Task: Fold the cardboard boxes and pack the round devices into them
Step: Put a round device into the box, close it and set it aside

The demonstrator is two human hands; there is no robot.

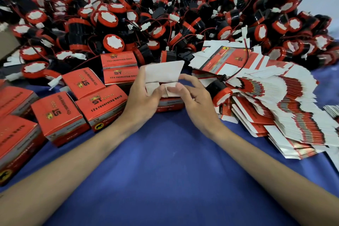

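Box (163,73) half-folded in 2 hands

White flaps face up, over the blue cloth (165,161) at centre. The left hand (145,93) grips the box from its left side. The right hand (194,97) presses a small flap with the thumb, index tip on the big flap's corner, other fingers spread. Devices (165,20) are heaped behind, closed boxes (58,113) lie left, and flat blanks (275,106) lie right.
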